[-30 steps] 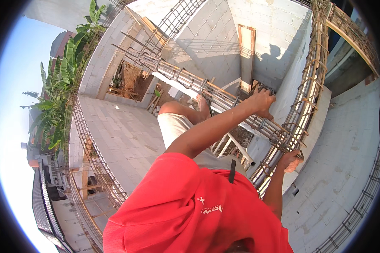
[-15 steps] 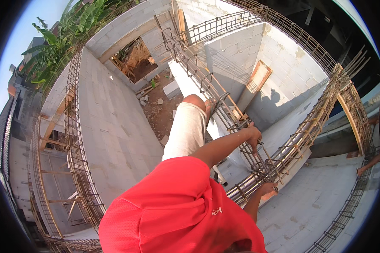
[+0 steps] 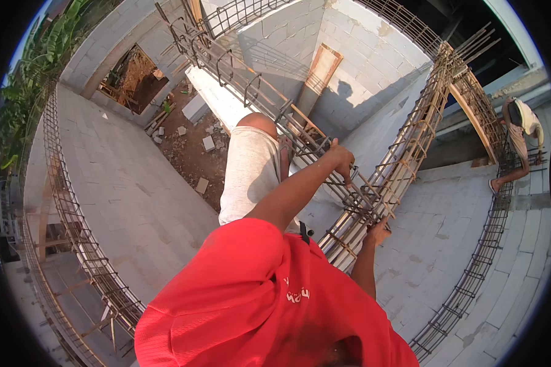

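A long rebar cage (image 3: pixel 312 147) with looped stirrups runs diagonally over a white block wall top (image 3: pixel 217 101). My left hand (image 3: pixel 343 160) is closed around its upper bars, close to where it meets a second rebar cage (image 3: pixel 419 134). Lower down, at this junction, my right hand (image 3: pixel 378 232) has its fingers closed on the bars from the outer side; exactly which bar they hold is partly hidden. My bent leg (image 3: pixel 248 165), in pale shorts, is beside the first cage, with the foot against it.
Grey block walls (image 3: pixel 141 165) enclose rooms far below, one with rubble (image 3: pixel 208 144) on its dirt floor. A wooden door frame (image 3: pixel 320 70) leans in a corner. Another rebar cage (image 3: pixel 92 244) tops the left wall. At right, a co-worker (image 3: pixel 520 131) bends over a wall-top cage.
My view has swung right, so the scene sits further left and the co-worker shows more fully. Both hands stay at the cage junction.
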Available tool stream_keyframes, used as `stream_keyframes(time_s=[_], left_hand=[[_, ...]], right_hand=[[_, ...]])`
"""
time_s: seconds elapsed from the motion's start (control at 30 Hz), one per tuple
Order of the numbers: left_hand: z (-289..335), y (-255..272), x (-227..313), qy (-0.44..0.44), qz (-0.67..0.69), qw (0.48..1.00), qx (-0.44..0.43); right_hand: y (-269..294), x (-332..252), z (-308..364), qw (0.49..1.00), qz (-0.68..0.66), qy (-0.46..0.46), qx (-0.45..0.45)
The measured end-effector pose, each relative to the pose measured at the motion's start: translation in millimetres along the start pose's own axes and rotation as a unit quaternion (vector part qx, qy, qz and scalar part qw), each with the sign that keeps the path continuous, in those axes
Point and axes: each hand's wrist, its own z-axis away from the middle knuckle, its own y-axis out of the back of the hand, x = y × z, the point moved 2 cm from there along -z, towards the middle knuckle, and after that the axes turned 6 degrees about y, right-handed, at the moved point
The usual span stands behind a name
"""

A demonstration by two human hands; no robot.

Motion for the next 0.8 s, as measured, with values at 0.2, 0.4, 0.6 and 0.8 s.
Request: stream_keyframes(time_s=[0.2, 0.4, 0.6, 0.8], left_hand=[[0.2, -3.2, 1.1, -0.026, -0.014, 0.997, 0.076], [5.9, 10.2, 13.8, -0.032, 0.008, 0.999, 0.031], [-1.0, -0.1, 19.9, -0.007, 0.001, 0.999, 0.050], [-6.9, 15.5, 32.6, 0.054, 0.003, 0.998, -0.031]], right_hand=[[1.1, -11.1, 3.0, 0.979, 0.187, 0.016, 0.077], [14.9, -34.2, 24.8, 0.988, 0.123, 0.043, 0.086], [10.1, -30.5, 16.5, 0.984, 0.144, 0.012, 0.104], [21.5, -50.9, 27.9, 0.987, 0.074, 0.015, 0.144]])
